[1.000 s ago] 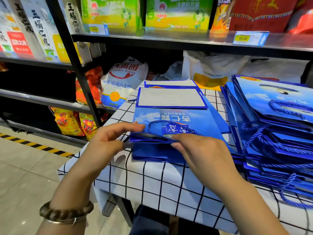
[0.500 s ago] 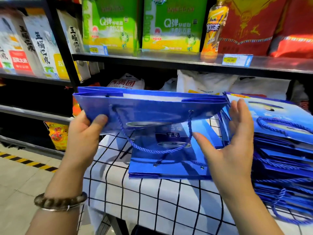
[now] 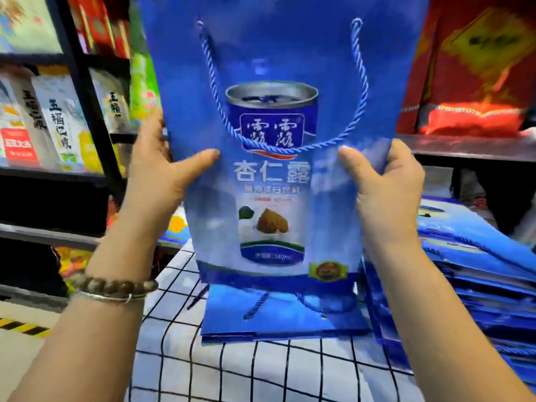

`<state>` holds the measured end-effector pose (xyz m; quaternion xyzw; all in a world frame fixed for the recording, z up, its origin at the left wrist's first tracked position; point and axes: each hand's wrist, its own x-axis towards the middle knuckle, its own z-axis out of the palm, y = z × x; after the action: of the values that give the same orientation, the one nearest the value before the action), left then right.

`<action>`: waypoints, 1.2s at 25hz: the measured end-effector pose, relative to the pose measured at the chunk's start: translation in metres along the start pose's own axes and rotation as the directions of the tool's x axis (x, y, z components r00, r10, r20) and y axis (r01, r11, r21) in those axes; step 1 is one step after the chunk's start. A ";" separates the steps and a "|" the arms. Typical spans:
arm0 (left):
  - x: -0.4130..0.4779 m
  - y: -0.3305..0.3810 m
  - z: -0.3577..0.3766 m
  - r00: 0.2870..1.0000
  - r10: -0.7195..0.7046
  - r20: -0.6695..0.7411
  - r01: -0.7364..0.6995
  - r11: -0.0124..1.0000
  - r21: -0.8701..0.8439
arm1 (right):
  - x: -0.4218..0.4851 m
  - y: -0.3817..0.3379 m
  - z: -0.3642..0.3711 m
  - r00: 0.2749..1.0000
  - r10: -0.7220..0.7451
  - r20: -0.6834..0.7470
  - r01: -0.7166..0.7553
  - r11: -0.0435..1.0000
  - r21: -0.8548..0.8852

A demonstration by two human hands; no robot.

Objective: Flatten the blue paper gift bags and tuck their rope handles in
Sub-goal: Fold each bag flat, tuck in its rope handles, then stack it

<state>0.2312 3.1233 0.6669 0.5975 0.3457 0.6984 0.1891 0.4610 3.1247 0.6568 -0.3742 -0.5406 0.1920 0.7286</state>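
I hold a blue paper gift bag [image 3: 272, 198] upright in front of me, its printed can picture facing me. Its blue rope handle [image 3: 290, 146] hangs loose down the front in a loop. My left hand [image 3: 165, 172] grips the bag's left edge and my right hand [image 3: 383, 181] grips its right edge, thumbs on the front. Below it a flattened blue bag [image 3: 278, 317] lies on the table. A pile of several more blue bags [image 3: 470, 274] is stacked at the right.
The table has a white cloth with a black grid [image 3: 232, 367]. Dark shop shelves [image 3: 87, 91] with boxes and sacks stand close behind and to the left. Red packages [image 3: 475, 68] sit on the upper right shelf. Tiled floor with a hazard stripe [image 3: 23, 326] lies at left.
The bag has been lifted from the flat stack and turned upright to face me. Both hands rose with it and now grip its side edges; my right hand was off it before.
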 end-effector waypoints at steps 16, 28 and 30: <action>0.048 0.039 0.181 0.937 -0.188 0.294 0.161 0.980 0.112 | 0.132 -0.026 -0.146 0.924 0.351 0.149 -0.266 0.873 -0.409; -0.032 -0.135 0.279 0.735 -0.557 0.387 0.141 0.684 0.716 | 0.120 0.147 -0.241 0.769 0.639 0.002 -0.286 0.347 -0.893; -0.029 -0.131 0.279 0.748 -0.529 0.402 0.056 0.653 0.755 | 0.123 0.137 -0.234 0.800 0.600 0.017 -0.079 0.134 -0.988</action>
<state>0.4871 3.2655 0.5672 0.7404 0.6038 0.2471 0.1619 0.7379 3.2181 0.6013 -0.8047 -0.5749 0.0570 0.1366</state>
